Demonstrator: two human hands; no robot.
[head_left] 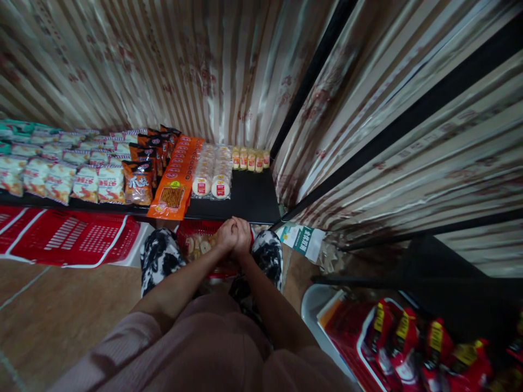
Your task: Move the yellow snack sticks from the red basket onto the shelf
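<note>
My left hand (226, 236) and my right hand (242, 237) are clasped together between my knees, fingers closed around each other. Nothing shows between them, though the palms are hidden. Beneath them a red basket (192, 224) holds several pale, round packaged pieces, partly covered by my arms. Just beyond the hands runs the front edge of a black shelf (251, 196). On it, nearest to my hands, are clear packs of round white cakes (220, 186) and a long orange snack packet (171, 190). Small yellow packs (251, 159) stand behind to the right.
White snack bags (84, 182) and orange-black bags (138, 181) line the shelf's left. A red basket (81, 237) lies below them. Black poles (392, 125) cross before the striped curtain (183, 71). Red packets (402, 343) fill a container at lower right, near a green-white package (304, 242).
</note>
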